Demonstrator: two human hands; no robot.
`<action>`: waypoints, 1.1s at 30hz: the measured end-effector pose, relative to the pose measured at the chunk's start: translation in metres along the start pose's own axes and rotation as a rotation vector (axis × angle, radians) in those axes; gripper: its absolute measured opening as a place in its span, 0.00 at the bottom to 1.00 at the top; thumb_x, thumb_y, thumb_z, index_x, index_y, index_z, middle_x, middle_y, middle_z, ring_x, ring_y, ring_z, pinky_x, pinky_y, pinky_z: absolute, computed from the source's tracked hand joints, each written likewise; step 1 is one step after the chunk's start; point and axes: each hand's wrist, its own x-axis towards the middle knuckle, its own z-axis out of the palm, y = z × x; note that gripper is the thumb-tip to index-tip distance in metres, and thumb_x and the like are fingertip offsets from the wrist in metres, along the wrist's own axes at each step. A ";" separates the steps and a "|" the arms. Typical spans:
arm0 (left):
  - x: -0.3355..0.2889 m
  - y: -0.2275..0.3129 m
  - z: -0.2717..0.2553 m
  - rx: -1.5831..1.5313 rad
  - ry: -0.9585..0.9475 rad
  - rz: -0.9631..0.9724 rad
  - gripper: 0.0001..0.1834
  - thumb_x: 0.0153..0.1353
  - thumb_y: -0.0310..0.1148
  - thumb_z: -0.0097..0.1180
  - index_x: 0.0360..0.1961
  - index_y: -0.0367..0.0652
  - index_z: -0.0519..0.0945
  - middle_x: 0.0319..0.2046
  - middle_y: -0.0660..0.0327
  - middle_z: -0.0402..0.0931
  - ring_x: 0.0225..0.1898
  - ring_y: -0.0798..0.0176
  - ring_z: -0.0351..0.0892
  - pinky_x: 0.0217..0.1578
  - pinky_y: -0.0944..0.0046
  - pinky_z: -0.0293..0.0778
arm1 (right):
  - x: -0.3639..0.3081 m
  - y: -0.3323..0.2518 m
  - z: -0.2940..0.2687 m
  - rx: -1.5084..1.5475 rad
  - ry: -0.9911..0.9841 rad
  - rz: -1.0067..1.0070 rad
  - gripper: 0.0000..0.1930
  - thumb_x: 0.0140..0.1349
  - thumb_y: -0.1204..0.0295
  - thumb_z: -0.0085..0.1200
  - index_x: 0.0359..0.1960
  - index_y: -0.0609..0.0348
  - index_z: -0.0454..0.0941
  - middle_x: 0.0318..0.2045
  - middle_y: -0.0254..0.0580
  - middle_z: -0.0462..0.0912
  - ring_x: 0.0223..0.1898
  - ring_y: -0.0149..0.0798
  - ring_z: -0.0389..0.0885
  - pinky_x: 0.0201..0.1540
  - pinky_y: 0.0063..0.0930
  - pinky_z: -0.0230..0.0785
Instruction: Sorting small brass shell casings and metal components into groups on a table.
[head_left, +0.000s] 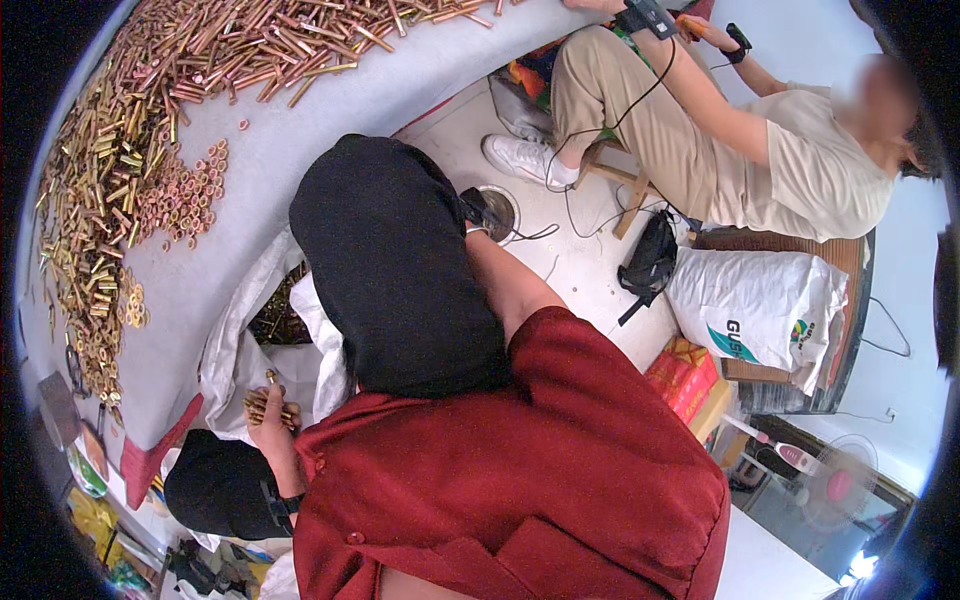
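My left hand (pixel 270 436) is closed around a bunch of small brass-coloured bolts (pixel 262 409), one of them sticking up above the fingers. Beside it lies an open white woven sack (pixel 226 345) with dark metal pieces (pixel 282 322) inside. Over the grey-covered table (pixel 255 135) spreads a large heap of brass and pinkish metal bolts and tubes (pixel 110 185). Small ring-shaped nuts (pixel 190 195) lie in a patch next to the heap, with paler washers (pixel 134 303) nearer. Past my black-clad right knee (pixel 395 250), my right forearm (pixel 505 278) reaches down; that hand's fingers are hidden.
Across the pale floor a person (pixel 790 170) in light clothes sits on a wooden stool (pixel 630 190). A black bag (pixel 652 255), a full white sack (pixel 755 310), a red box (pixel 683 378) and a fan (pixel 838 485) stand to the right. A round metal floor fitting (pixel 508 208) lies beyond my knee.
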 end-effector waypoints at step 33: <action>-0.003 -0.001 0.002 -0.078 -0.062 0.069 0.09 0.58 0.28 0.58 0.32 0.42 0.68 0.20 0.63 0.71 0.12 0.71 0.67 0.10 0.73 0.59 | -0.023 0.022 -0.012 0.107 0.020 -0.043 0.19 0.66 0.63 0.33 0.46 0.60 0.75 0.33 0.46 0.78 0.34 0.43 0.76 0.37 0.34 0.69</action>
